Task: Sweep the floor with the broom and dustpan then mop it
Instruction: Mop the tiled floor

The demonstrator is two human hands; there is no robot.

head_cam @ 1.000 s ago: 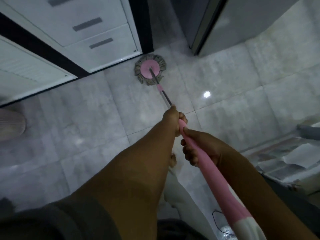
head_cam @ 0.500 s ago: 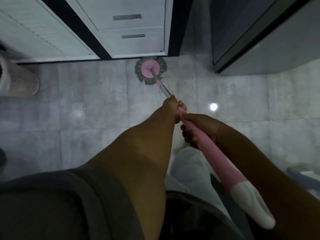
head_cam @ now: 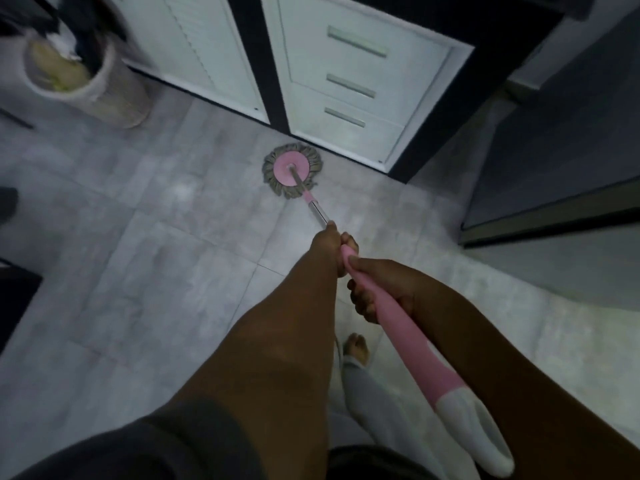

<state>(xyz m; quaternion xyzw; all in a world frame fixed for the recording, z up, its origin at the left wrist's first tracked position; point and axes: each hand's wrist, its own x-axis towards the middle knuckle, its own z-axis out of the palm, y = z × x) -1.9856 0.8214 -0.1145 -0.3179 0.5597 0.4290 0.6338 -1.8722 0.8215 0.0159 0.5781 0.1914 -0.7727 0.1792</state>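
Note:
A spin mop with a round pink head (head_cam: pixel 291 170) and grey fringe lies flat on the grey tiled floor (head_cam: pixel 145 258), close to the foot of a white drawer cabinet. Its metal shaft runs back into a pink handle (head_cam: pixel 398 327) that ends in a white grip. My left hand (head_cam: pixel 332 244) grips the handle higher up, where metal meets pink. Just behind it, my right hand (head_cam: pixel 377 289) grips the pink part, thumb along the top. No broom or dustpan is in view.
White drawer cabinet (head_cam: pixel 353 91) and louvred door (head_cam: pixel 194 53) stand straight ahead, split by a black strip. A woven basket (head_cam: pixel 86 77) sits at the far left. A dark appliance (head_cam: pixel 561 161) stands on the right. My bare foot (head_cam: pixel 356 348) is below the hands.
My view has swung left, bringing the basket into sight and the cabinet to the right. The mop head stays against the cabinet base. Both hands keep their grip on the handle.

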